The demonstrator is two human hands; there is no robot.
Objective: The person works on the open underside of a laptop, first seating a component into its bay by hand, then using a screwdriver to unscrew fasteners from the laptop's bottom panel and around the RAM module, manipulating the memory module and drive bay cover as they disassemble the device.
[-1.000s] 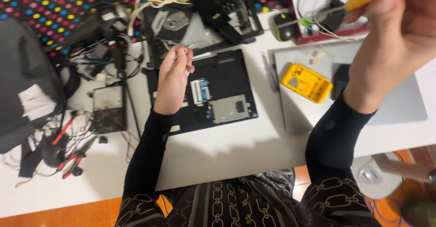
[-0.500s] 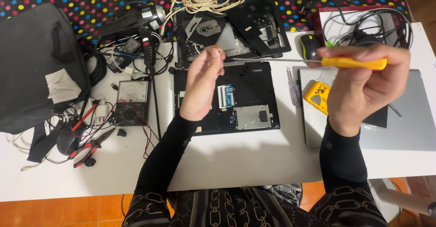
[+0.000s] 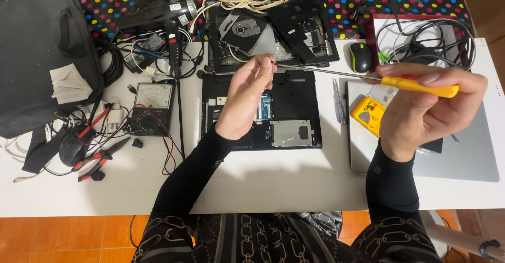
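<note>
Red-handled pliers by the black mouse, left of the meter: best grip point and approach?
Take the pliers by the two red handles, coming from above at their lower-left end. They lie flat, jaws pointing up-right toward the analog meter; red leads and cables crowd that jaw end.

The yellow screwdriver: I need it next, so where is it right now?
In the head view, the yellow screwdriver is in the right hand, raised over the table's right side, its tip at the left hand fingertips.

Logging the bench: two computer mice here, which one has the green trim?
The mouse right of the opened laptop, by the screwdriver shaft; the other mouse, far left among cables, is plain black.
</note>
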